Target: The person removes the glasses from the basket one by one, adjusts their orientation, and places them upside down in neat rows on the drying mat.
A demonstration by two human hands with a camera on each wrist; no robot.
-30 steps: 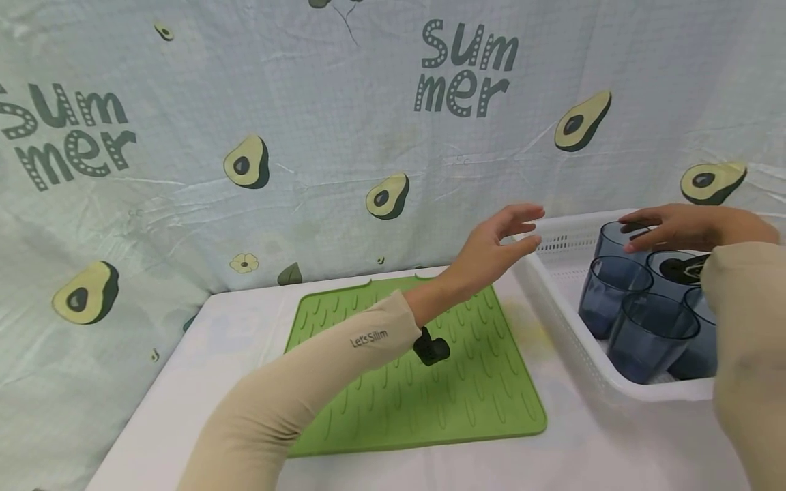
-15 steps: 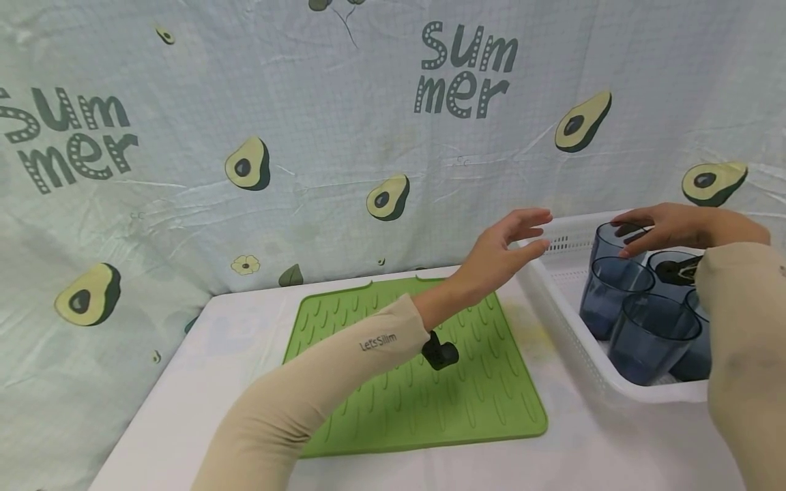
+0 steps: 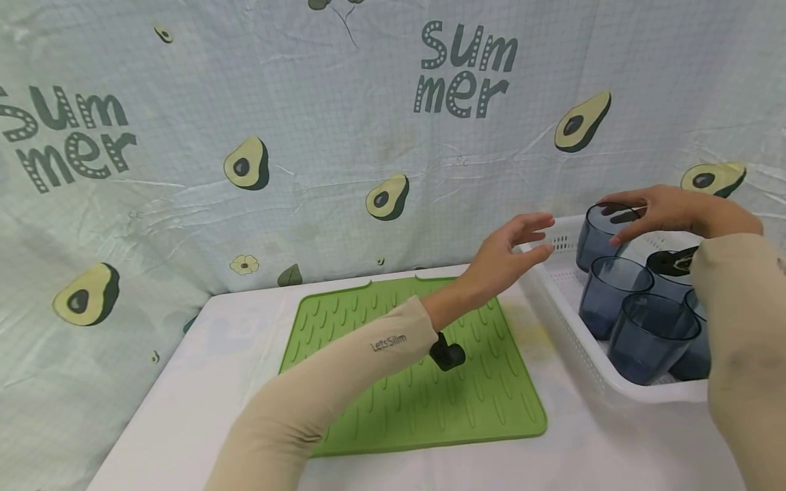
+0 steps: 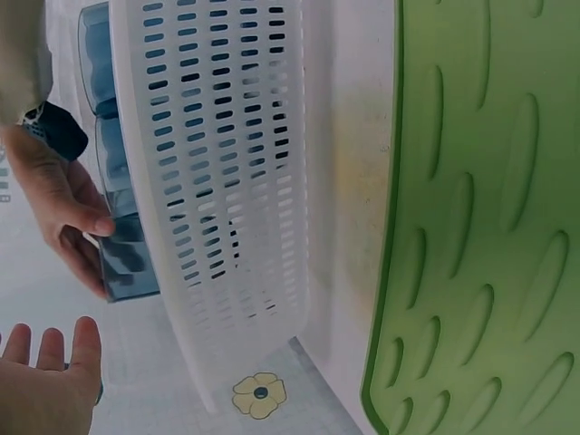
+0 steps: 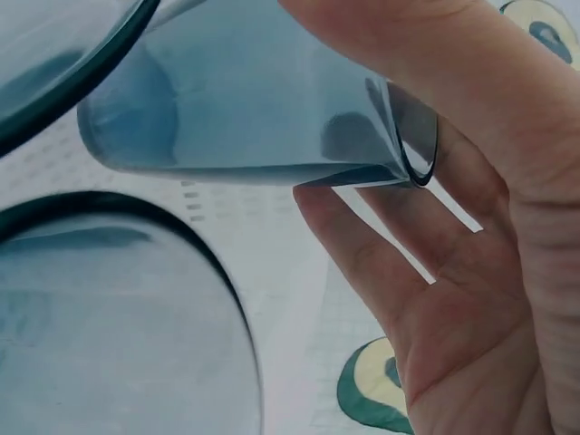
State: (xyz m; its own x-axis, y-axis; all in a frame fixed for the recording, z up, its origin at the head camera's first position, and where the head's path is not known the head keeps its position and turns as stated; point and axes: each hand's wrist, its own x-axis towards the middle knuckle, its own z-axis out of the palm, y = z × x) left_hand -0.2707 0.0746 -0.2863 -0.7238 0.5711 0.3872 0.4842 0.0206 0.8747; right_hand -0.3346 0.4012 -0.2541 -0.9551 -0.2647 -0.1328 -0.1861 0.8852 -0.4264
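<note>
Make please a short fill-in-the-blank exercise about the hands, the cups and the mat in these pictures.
1. The right hand grips a blue ____ by its rim.
2. The cups stand in a white ____.
3. The left hand, fingers straight, holds ____.
4. The ribbed mat on the table is ____.

Missing words: cup; basket; nothing; green

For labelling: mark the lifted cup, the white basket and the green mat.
lifted cup [image 3: 597, 235], head view, its side wall.
white basket [image 3: 568, 324], head view, near side wall.
green mat [image 3: 393, 416], head view, front part.
</note>
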